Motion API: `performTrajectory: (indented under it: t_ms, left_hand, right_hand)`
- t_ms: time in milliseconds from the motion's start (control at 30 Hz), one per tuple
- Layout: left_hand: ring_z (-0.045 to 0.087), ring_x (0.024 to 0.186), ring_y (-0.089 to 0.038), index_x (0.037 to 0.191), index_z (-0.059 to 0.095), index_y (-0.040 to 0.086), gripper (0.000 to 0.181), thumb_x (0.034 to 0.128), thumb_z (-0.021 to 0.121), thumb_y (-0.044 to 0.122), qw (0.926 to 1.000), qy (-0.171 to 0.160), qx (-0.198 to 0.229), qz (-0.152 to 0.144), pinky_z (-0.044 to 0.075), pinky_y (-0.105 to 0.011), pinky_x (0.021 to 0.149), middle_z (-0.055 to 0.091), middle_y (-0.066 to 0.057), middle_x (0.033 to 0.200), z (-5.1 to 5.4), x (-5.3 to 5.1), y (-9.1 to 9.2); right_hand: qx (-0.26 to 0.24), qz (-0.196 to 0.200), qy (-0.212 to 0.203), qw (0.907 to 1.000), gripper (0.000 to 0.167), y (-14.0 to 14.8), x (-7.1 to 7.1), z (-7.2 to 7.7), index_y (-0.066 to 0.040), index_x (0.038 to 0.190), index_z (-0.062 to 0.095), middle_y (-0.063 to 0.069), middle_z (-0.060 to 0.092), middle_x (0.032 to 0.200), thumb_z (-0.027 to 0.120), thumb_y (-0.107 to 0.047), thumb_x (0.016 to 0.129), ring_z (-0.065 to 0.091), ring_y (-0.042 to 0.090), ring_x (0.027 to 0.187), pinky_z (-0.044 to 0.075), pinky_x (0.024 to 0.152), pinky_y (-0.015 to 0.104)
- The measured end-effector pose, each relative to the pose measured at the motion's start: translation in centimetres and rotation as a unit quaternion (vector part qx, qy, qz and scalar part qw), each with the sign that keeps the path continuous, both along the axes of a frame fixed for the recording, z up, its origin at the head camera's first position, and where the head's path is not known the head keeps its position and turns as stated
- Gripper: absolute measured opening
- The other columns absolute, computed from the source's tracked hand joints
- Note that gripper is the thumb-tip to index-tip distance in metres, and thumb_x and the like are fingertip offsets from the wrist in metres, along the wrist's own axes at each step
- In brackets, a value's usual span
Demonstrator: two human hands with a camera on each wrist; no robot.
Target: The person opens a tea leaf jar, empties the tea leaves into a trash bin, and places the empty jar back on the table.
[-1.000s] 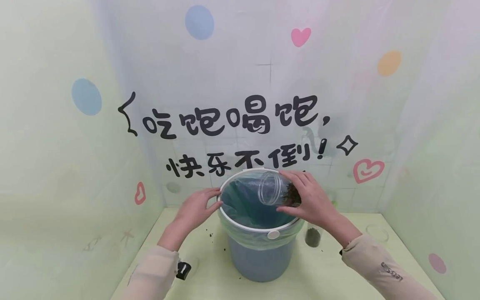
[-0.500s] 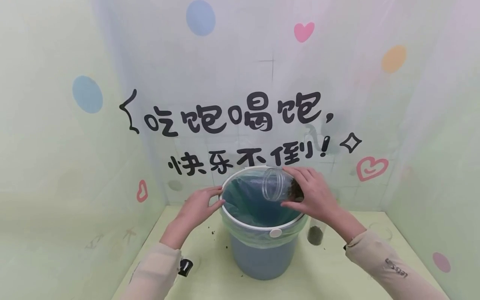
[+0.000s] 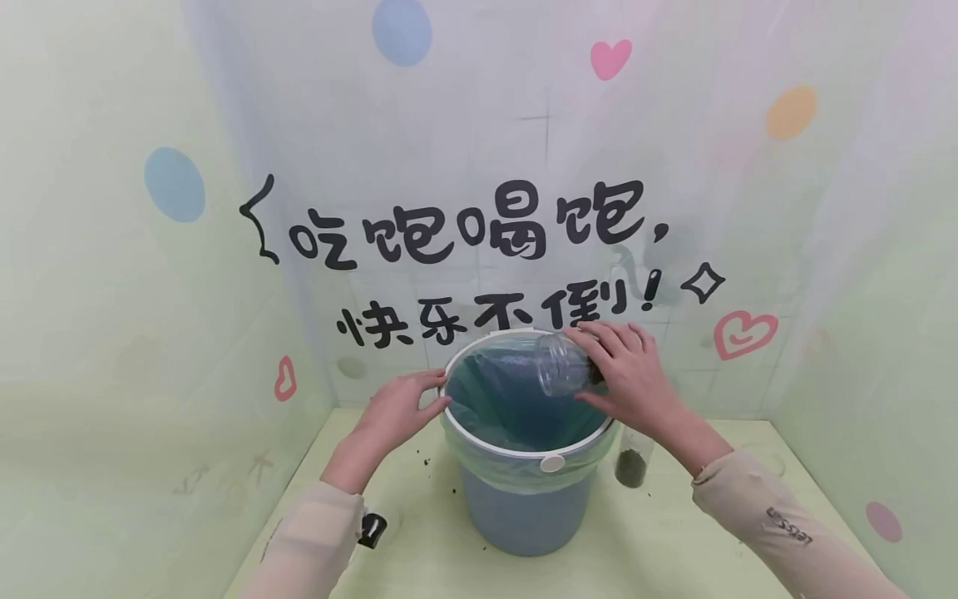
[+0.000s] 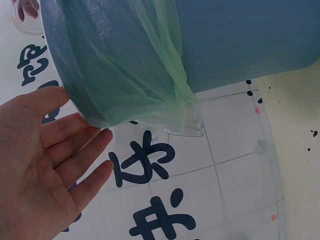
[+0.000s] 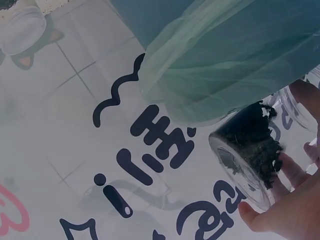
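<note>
Over the mouth of a blue-grey bin (image 3: 524, 520), as the head view is showing it, the right hand (image 3: 632, 374) is holding a clear jar (image 3: 559, 366) nearly on its side. Its round mouth is facing inward across the opening, presumably so that anything loose is landing inside the green liner (image 3: 494, 474). Opposite, the left hand (image 3: 400, 412) is touching the white rim (image 3: 516, 452) with thumb and fingertips set apart, probably for steadying the bin. A second clear container (image 3: 632, 466), with dark matter in it, is standing beside the bin, and a black object (image 3: 372, 530), too covered to identify, is showing by the left sleeve (image 3: 310, 532).

From the left wrist, the fingers are appearing loosely spread, meeting the rim rather than clenching it. The liner is lapping over the edge and hanging down outside, likely so that it is staying put and covering the rim.

From the right wrist, the jar is turning its base toward the camera, and dark crumbly stuff (image 5: 250, 140) is lying inside it. The right hand's digits are curling firmly round the jar toward its base, seemingly leaving its mouth unobstructed.
</note>
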State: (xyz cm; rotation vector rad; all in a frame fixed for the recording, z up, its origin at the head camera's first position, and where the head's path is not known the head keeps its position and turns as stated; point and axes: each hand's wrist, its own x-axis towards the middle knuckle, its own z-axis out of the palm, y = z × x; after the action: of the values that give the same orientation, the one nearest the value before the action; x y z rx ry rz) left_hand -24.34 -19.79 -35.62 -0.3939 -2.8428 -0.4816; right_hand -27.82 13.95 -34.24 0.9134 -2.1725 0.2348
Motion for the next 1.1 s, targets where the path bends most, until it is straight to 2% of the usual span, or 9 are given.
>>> performTrajectory:
  t_ms: [667,1100]
  left_hand:
    - [0.056,0.132,-0.033,0.134,0.064,0.009,0.045,0.0959,0.066,0.032,1.0,0.001,-0.001,0.0,0.047,-0.053,0.109,0.058,-0.007,0.145,0.16,0.03,0.1]
    - [0.058,0.13,-0.033,0.134,0.063,0.009,0.045,0.096,0.065,0.033,1.0,-0.002,-0.002,0.0,0.048,-0.053,0.107,0.058,-0.006,0.145,0.16,0.08,0.11]
  right_hand:
    - [0.038,-0.02,0.042,0.9982,0.102,0.39,-0.22,-0.63,-0.024,0.143,0.05,0.013,0.053,0.142,0.1,-0.027,0.054,0.043,0.035,0.133,0.032,0.108,0.07]
    - [0.049,-0.027,0.048,0.9972,0.095,0.35,-0.31,-0.79,-0.025,0.142,0.051,0.013,0.051,0.144,0.097,-0.026,0.06,0.041,0.034,0.135,0.03,0.11,0.069]
